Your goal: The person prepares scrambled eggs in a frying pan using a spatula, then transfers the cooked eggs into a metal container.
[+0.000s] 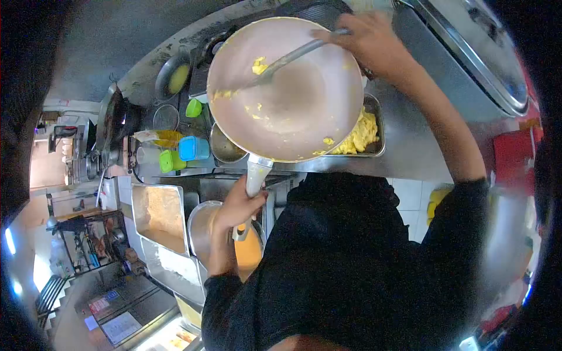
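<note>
My left hand point(240, 206) is wrapped round the grey handle of a large frying pan point(316, 117). The pan is raised and tilted so its pale inside faces me. Bits of scrambled egg point(259, 65) cling to its surface. In my right hand point(369, 44) is the upper end of a spatula point(295, 55), whose blurred far end touches the pan's left inner side. Partly hidden behind the pan's lower right rim, a metal tray point(379, 137) holds a heap of yellow scrambled egg point(360, 137).
Left of the pan stand a blue container point(194, 148), green containers point(171, 161) and a metal bowl point(227, 146). A small pan with yellow liquid point(178, 79) sits further back. Below are a crumb-filled tray point(161, 213) and a pot of orange liquid point(249, 251). A large metal box point(462, 64) stands right.
</note>
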`<state>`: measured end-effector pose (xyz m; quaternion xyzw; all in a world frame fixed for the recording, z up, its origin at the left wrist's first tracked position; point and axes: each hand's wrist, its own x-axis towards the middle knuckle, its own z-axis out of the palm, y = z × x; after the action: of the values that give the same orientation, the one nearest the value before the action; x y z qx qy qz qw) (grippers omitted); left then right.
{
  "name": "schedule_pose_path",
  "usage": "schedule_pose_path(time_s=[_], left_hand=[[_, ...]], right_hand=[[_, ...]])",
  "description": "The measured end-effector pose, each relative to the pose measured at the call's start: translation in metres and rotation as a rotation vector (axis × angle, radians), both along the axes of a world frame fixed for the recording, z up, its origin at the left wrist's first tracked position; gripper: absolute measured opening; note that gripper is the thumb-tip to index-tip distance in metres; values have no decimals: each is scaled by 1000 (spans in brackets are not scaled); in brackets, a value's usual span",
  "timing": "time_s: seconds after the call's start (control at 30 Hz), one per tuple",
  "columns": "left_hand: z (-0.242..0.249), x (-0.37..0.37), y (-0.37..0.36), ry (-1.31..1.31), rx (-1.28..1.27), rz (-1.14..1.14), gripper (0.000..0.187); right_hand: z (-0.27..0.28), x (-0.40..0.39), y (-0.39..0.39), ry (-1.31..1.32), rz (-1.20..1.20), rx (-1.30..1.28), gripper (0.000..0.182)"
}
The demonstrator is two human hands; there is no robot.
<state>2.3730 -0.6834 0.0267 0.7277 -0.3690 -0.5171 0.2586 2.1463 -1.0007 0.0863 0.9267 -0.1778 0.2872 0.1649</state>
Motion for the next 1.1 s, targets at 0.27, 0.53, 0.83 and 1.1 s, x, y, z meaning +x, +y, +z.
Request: schedule_pose_path(time_s=[0.27, 0.53, 0.83, 1.1], left_hand=[[-22, 1, 2, -106, -100, -1, 28], [-72, 11, 12, -186, -310, -61, 29], [-68, 0, -3, -380, -400, -52, 31], [-59, 0, -3, -479, -429, -25, 35]], right_hand=[[37, -32, -8, 174, -301, -142, 37], [37, 5, -2, 343, -22, 32, 18], [59, 1, 24, 334, 193, -4, 22], [63, -2, 5, 198, -58, -321, 22]])
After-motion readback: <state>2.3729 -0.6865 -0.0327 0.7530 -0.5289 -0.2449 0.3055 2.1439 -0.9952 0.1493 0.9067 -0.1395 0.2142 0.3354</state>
